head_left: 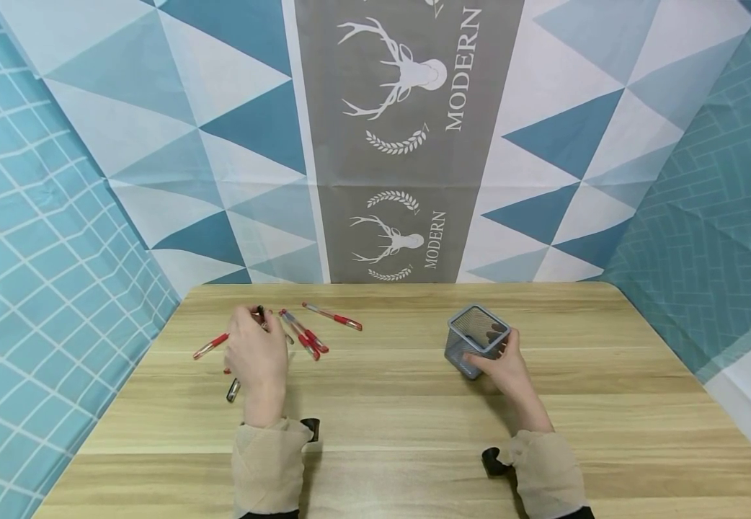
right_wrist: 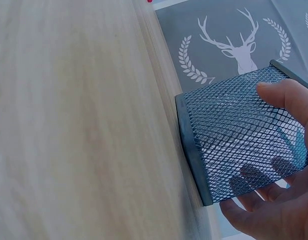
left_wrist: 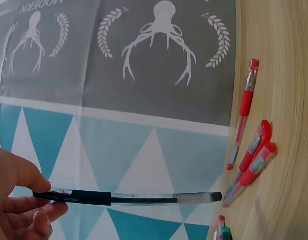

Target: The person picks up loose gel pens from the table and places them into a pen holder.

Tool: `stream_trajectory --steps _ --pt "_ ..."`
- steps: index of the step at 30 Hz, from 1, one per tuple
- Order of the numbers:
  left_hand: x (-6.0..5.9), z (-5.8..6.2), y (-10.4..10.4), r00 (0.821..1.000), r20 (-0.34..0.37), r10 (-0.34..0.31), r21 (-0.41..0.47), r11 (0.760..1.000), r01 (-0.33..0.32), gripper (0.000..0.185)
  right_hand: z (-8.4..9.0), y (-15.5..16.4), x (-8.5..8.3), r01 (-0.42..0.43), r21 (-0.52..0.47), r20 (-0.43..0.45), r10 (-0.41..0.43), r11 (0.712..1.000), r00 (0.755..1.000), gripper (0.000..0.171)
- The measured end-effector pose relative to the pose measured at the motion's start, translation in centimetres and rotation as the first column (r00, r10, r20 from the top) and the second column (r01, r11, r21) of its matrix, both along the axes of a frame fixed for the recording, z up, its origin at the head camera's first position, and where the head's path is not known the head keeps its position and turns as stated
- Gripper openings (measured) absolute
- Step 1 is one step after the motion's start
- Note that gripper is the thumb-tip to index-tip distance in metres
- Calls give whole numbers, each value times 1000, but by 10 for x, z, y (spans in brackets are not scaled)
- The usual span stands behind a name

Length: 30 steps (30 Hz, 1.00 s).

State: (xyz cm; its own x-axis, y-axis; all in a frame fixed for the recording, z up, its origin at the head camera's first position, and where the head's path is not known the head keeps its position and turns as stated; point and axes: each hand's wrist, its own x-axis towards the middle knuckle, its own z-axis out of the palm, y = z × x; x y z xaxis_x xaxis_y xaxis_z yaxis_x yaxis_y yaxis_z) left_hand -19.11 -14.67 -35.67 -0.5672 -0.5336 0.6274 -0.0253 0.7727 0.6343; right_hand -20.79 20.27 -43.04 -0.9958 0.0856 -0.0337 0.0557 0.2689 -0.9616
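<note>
My left hand (head_left: 257, 339) pinches a black pen (left_wrist: 129, 198) by its grip end and holds it lifted off the wooden table (head_left: 401, 404); the pen's tip (head_left: 260, 311) pokes out past the fingers. Around that hand lie several red pens (head_left: 304, 335), one of them further back (head_left: 332, 316) and one to the left (head_left: 210, 346). A dark pen (head_left: 233, 389) lies just in front of the hand. My right hand (head_left: 501, 357) grips a grey square mesh pen holder (head_left: 476, 339), tilted on the table, with the thumb (right_wrist: 281, 97) on its side.
Patterned blue, white and grey cloth (head_left: 401, 144) hangs behind and on both sides of the table. Bare wood lies between the hands and along the table's front and right side.
</note>
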Motion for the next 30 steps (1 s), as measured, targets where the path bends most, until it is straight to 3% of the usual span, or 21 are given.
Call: stream_trajectory --steps 7,17,23,30 --pt "-1 5 15 995 -74 -62 -85 995 56 15 1 -1 0 8 6 0 -8 1000 1000 83" --pt "-2 6 35 979 -169 -110 -182 980 78 11 2 1 0 -6 24 7 6 1000 1000 84" --pt "2 11 45 968 -160 -192 -161 973 166 14 4 1 0 -4 41 9 3 999 1000 84" --pt "3 10 57 954 -136 -268 -203 950 238 16 4 1 1 -16 39 6 16 999 1000 84"
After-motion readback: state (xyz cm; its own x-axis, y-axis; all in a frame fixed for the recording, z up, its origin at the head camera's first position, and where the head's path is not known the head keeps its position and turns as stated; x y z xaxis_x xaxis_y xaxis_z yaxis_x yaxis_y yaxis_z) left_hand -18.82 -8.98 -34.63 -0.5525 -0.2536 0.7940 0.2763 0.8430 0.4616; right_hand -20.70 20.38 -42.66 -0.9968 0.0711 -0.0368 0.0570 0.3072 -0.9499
